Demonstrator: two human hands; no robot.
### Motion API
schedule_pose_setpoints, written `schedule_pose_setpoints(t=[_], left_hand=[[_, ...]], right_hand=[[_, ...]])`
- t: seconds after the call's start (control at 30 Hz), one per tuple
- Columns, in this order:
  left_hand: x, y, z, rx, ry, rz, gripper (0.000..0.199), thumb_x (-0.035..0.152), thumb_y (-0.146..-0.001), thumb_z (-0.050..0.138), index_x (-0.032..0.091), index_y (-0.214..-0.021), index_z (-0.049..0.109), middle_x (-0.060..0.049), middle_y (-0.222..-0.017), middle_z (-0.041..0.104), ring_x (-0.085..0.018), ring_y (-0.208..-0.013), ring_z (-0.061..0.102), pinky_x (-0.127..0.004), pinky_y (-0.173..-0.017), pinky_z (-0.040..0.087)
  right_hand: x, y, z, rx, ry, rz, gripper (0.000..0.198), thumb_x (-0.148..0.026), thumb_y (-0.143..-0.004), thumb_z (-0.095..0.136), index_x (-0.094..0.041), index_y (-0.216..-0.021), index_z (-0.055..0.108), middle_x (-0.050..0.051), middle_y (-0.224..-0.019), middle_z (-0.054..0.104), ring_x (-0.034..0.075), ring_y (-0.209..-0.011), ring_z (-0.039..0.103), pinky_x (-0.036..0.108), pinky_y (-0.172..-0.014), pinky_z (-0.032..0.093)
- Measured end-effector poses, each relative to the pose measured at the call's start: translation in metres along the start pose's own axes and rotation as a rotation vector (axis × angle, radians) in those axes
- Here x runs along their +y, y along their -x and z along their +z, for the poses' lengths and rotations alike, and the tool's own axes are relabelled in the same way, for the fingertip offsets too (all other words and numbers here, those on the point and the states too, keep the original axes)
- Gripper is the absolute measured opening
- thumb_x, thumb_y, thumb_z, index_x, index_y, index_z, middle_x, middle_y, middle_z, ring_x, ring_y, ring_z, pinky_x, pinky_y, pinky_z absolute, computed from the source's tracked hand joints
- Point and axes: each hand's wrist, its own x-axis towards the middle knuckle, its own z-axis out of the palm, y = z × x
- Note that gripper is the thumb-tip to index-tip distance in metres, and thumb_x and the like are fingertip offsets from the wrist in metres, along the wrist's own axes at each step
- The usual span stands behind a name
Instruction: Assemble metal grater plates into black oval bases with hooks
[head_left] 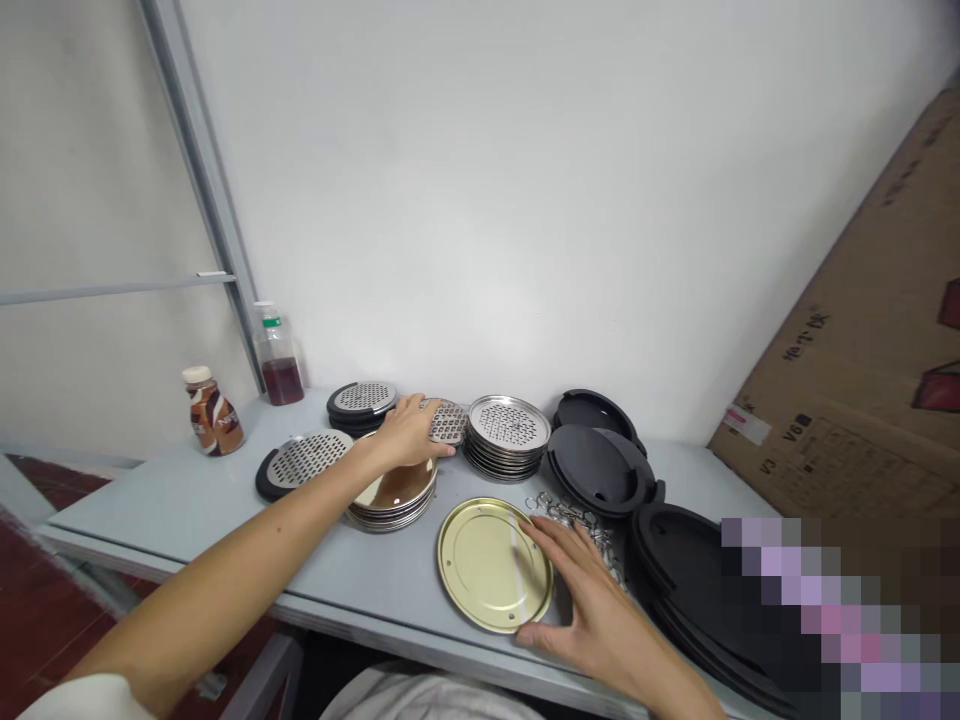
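My left hand (409, 432) reaches to the back and grips a grater-like metal disc (449, 422) with a pattern of holes, its thumb below and its fingers over the near edge. Under that wrist is a stack of shiny round metal plates (397, 490). My right hand (581, 595) spans the right rim of a gold-coloured round metal plate (491, 565), thumb at the lower edge and fingers at the upper edge. The plate lies flat near the table's front and has small holes near its rim. A stack of grater discs (508, 425) stands behind it.
Black ring-shaped holders (600, 468) and larger black round pieces (705, 580) lie to the right, beside small metal rings (570, 512). Grater discs in black holders (307, 460) sit left. Two bottles (214, 415) stand farther left; a cardboard box (840, 400) leans right.
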Motion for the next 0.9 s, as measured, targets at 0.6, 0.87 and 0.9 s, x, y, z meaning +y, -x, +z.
schedule_pose_setpoints(t=[0.6,0.87,0.9], left_hand=[[-0.017,-0.005,-0.005,0.018,0.022,0.052,0.034,0.043,-0.081,0.075,0.021,-0.106,0.070,-0.009,-0.111,0.068,-0.030,-0.108,0.063,-0.037,-0.092,0.048],[-0.022,-0.010,-0.002,0.011,0.011,0.029,0.025,0.037,-0.096,0.062,0.016,-0.109,0.066,-0.008,-0.117,0.065,-0.024,-0.105,0.063,-0.046,-0.093,0.050],[-0.024,-0.010,-0.004,0.018,0.017,0.024,0.026,0.039,-0.094,0.064,0.017,-0.107,0.067,-0.008,-0.114,0.066,-0.024,-0.104,0.063,-0.044,-0.092,0.050]], right_hand=[[0.000,-0.001,-0.002,-0.005,0.010,-0.002,0.099,-0.072,-0.069,0.070,-0.028,-0.152,0.037,0.010,-0.158,0.037,0.036,-0.148,0.024,0.058,-0.121,0.009],[0.000,0.000,-0.001,0.009,-0.016,-0.014,0.099,-0.071,-0.068,0.071,-0.029,-0.151,0.038,0.011,-0.157,0.038,0.036,-0.147,0.026,0.058,-0.121,0.008],[0.000,0.000,-0.001,0.008,-0.015,-0.015,0.099,-0.071,-0.068,0.071,-0.029,-0.151,0.037,0.011,-0.157,0.038,0.036,-0.147,0.026,0.058,-0.121,0.008]])
